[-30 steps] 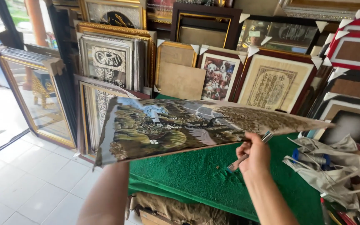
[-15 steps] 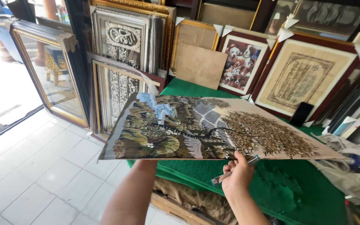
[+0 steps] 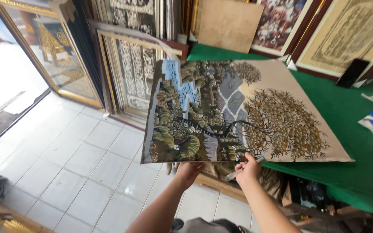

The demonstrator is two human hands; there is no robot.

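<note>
Green felt covers the table that fills the right of the head view, and we see pale floor tiles beside it, with framed pictures leaning along the wall. We hold an unframed landscape painting flat, its far part over the felt and its near edge past the table's rim. Our left hand grips that near edge from beneath, fingers hidden under the sheet. Our right hand pinches the same edge, closed also around a thin tool too small to identify. A dark flat object stands at the table's back, unclear.
</note>
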